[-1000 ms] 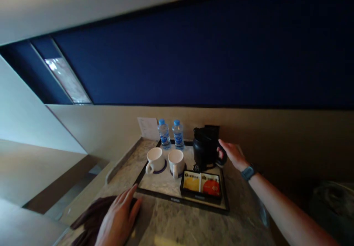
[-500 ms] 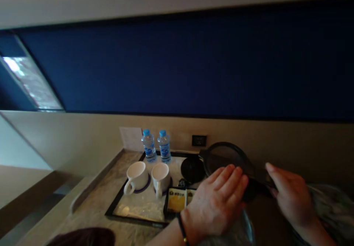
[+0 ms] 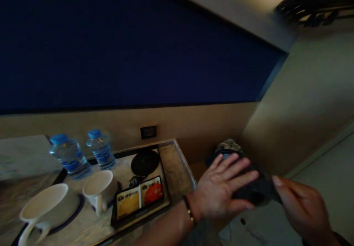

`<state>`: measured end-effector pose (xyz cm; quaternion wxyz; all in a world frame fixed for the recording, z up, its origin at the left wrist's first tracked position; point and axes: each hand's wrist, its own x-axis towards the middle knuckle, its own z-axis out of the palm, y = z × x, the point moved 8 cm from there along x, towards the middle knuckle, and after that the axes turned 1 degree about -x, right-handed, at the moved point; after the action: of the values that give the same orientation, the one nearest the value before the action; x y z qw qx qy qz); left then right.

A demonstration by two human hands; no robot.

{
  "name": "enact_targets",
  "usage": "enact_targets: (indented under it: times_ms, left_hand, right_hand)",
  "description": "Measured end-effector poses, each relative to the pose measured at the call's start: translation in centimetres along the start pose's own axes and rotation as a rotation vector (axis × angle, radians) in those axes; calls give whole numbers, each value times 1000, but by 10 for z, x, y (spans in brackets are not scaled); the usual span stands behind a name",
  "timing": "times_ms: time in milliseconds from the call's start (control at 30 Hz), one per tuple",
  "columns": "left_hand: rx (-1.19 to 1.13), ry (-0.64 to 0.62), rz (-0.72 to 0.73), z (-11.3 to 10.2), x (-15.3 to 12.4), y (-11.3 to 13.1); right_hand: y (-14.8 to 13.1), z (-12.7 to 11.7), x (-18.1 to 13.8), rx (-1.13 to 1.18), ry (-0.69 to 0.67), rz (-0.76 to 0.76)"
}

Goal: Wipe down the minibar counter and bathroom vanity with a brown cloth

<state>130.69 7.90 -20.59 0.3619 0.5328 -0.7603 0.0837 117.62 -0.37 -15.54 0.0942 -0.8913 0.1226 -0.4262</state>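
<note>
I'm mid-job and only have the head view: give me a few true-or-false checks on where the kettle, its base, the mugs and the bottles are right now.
1. The black kettle is off the tray, held out to the right of the counter. True.
2. The left hand lies flat on the kettle, and the right hand is at its other side. True.
3. The round kettle base has been removed from the tray. False: it sits at the tray's back right, bare.
4. Three water bottles stand at the back. False: two, both blue-capped.
5. The two white mugs lie on their sides. False: both stand upright.
</note>
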Motion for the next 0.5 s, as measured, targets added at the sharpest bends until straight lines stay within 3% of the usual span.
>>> enact_targets:
  times_ms: [133, 200, 300, 400, 500]
  left_hand:
    - [-166, -97, -404, 6, -23, -62]
    - [-211, -13, -476, -5, -21, -61]
    - [-452, 130, -491, -13, -1, -33]
    - [-753, 94, -542, 4, 14, -23]
    - [-913, -39, -581, 19, 4, -41]
  right_hand:
    - [-2, -26, -20, -142, 57, 53]
    - [-8, -32, -23, -181, 70, 8]
    - [-22, -32, -23, -191, 14, -100]
    - [-38, -29, -25, -169, -76, -232]
    - [-41, -28, -26, -141, -73, -233]
